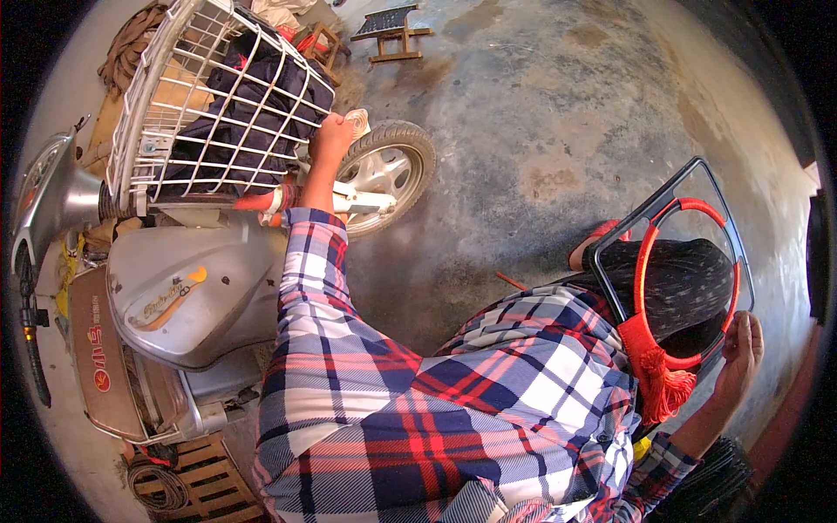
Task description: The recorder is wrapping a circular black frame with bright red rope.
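Observation:
My left hand [330,142] is stretched forward beside the scooter's basket, closed on a small cream roll [357,124] that looks like wound ribbon or tape. Over my right leg, a black rectangular frame [605,286] stands tilted. Against it is a ring [646,258] partly wrapped in red cord, with black stretches on its left and upper right. A red tassel [667,388] hangs at its lower left. My right hand [741,353] is raised at the ring's right side, fingers pressed together; what they pinch, if anything, is too small to see.
A grey scooter [187,296] fills the left, its white wire basket [235,113] holding dark cloth. Its front wheel [392,170] lies just beyond my left hand. A folding stool [391,30] stands on the concrete floor [540,113]. A slatted wooden piece [205,479] lies lower left.

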Tool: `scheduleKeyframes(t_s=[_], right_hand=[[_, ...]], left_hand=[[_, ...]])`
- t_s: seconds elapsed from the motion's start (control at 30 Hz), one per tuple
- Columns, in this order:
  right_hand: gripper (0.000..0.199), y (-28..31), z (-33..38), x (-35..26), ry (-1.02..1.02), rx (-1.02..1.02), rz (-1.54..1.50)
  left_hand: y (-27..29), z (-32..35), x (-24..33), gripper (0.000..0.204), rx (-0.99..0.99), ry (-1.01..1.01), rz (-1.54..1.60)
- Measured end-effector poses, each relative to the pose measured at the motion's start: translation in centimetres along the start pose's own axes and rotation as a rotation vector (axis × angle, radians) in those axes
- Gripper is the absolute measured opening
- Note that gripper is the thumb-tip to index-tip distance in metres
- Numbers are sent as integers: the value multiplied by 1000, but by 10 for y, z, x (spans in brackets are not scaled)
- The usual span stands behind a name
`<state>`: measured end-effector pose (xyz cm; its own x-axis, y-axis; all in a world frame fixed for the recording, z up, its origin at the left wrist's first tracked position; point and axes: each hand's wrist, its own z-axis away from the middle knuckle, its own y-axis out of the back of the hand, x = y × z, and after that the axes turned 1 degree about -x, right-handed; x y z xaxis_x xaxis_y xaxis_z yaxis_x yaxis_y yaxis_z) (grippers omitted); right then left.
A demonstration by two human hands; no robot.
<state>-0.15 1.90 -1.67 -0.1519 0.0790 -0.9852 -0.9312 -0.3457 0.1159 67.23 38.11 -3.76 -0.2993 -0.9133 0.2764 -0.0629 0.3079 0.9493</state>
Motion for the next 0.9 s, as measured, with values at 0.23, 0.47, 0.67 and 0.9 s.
scheduleKeyframes(t_s=[0.23, 0.47, 0.67, 0.9], right_hand=[[19, -1, 0, 0, 1, -21, 14], [18, -5, 0, -1, -4, 1, 5], [17, -3, -2, 4, -20, -6, -16], [17, -8, 0, 3, -20, 5, -31]], left_hand=[[1, 2, 7, 31, -21, 54, -19], [2, 6, 9, 30, 7, 46, -60], [-1, 10, 15, 30, 54, 75, -93], [-2, 13, 20, 28, 125, 86, -146]])
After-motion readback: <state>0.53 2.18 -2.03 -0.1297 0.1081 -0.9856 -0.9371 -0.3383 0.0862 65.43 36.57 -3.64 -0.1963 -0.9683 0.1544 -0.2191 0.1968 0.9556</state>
